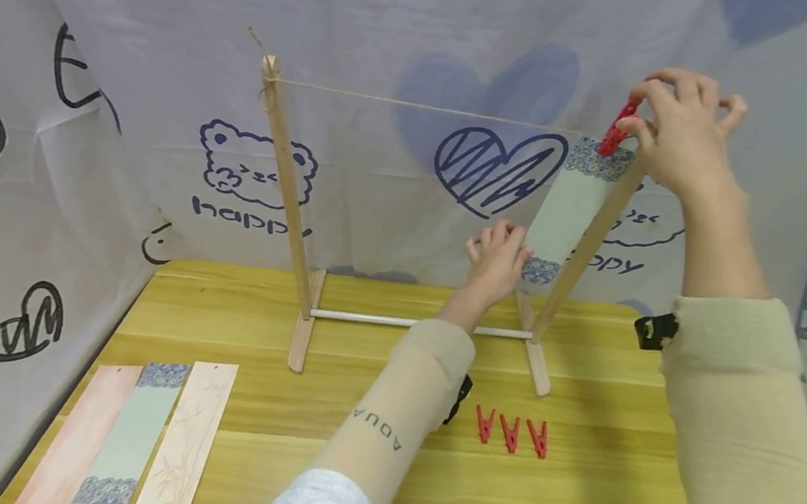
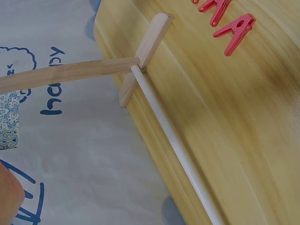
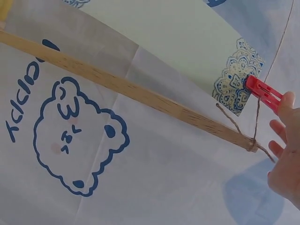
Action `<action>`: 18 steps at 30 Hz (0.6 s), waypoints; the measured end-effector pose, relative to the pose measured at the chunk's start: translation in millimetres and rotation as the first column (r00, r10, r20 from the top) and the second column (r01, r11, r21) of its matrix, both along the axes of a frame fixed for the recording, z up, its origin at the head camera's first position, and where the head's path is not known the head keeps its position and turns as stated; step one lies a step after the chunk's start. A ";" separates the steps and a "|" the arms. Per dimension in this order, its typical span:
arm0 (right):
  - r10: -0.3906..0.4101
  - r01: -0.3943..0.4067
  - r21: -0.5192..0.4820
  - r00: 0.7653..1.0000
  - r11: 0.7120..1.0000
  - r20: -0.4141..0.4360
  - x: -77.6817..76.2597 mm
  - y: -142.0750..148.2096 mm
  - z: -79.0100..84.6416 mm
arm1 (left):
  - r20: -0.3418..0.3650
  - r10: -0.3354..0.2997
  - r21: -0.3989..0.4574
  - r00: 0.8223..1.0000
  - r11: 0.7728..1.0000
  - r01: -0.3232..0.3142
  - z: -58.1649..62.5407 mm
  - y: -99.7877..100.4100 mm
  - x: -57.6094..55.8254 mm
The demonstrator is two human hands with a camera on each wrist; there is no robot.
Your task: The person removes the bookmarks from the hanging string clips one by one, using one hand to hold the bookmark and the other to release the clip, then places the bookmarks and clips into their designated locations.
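Observation:
A pale green card with blue patterned ends [image 1: 571,209] hangs aslant from the string [image 1: 429,106], near the right post of the wooden stand [image 1: 287,154]. A red clothespin [image 3: 265,91] clips its top end at the string. My right hand [image 1: 686,135] pinches that clothespin's handles between thumb and fingers, beside the post's top. Loosely bent, the fingers of my left hand [image 1: 497,255] are beside the card's lower end. In the left wrist view, a gap separates that hand from the card's patterned end [image 2: 9,122].
Three red clothespins [image 1: 510,433] lie on the wooden table [image 1: 315,477]. At the table's left lie a pink card [image 1: 82,431], another green card [image 1: 132,429] and a cream card with bamboo [image 1: 188,436]. A white rod [image 1: 365,318] joins the stand's feet. Printed cloth hangs behind.

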State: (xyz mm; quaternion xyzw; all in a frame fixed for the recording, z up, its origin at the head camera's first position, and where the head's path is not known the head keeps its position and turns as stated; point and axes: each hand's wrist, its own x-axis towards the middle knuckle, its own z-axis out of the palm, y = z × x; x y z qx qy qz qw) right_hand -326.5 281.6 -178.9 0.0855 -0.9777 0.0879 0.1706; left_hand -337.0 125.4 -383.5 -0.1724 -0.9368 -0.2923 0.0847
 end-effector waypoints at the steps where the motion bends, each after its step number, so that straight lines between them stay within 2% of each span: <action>1: 0.002 -0.002 -0.001 1.000 1.000 -0.004 0.1 0.2 0.0 | -0.004 0.000 0.000 1.000 1.000 0.000 0.0 0.4 0.0; 18: 0.009 -0.017 -0.065 0.993 0.998 -0.121 0.8 -2.1 -5.3 | -0.022 -0.005 0.031 1.000 1.000 0.005 -3.1 -0.9 0.8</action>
